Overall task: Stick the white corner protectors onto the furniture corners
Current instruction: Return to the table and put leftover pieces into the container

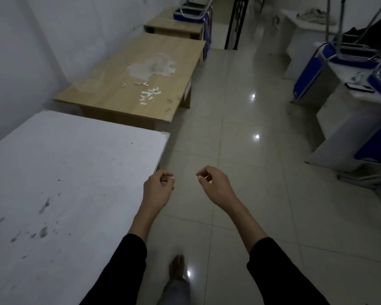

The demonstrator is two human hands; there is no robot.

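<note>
Corner protectors [150,94], long axes prob. mixed

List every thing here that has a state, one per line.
left hand, fingers curled, in the air; contents unclear
right hand, fingers curled, over the floor; contents unclear
white corner protectors, loose on the wooden table, unstuck
blue chair, upturned on the far table

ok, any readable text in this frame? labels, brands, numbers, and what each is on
No legible text anywhere in this view.
White pieces on the wooden table: no print visible.
Clear sheets behind them: blurred, nothing to read.
Dark flat object on the right-hand desk: too small to tell.
</note>
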